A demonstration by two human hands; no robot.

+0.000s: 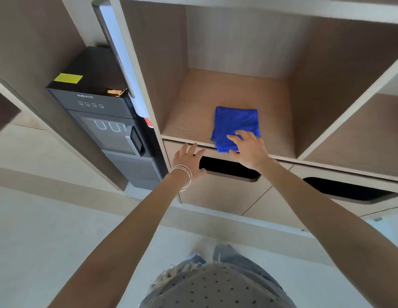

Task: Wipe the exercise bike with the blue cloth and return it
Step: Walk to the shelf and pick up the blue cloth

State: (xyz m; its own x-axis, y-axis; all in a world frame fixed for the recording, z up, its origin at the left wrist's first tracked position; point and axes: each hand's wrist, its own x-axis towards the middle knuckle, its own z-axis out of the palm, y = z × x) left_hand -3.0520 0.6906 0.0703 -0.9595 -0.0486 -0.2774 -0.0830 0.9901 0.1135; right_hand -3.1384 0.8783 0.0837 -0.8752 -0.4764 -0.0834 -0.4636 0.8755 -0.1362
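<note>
Nearest the camera, the person is standing on a pale floor (49, 230), wearing a dotted grey top (215, 290), with both bare arms reaching forward.

The left hand (188, 160) is hovering in front of the drawer front (215, 192) with fingers straight and spread, holding nothing. Whether it is touching the panel cannot be told. Thin silver bangles (182, 176) are sitting on that wrist. The drawer's dark cut-out handle (229, 168) is lying between the two wrists.

The right hand (249, 147) is resting flat, fingers spread, on the near edge of the blue cloth (235, 121). No pinch or curl round the fabric is showing.

The cloth is lying folded on the floor of the open wooden cubby (193, 103), at its front edge, with its near corner slightly overhanging the lip above the drawer.

Further left, a dark water dispenser (100, 116) is standing beside the cabinet, carrying a yellow label (68, 78) on top.
</note>
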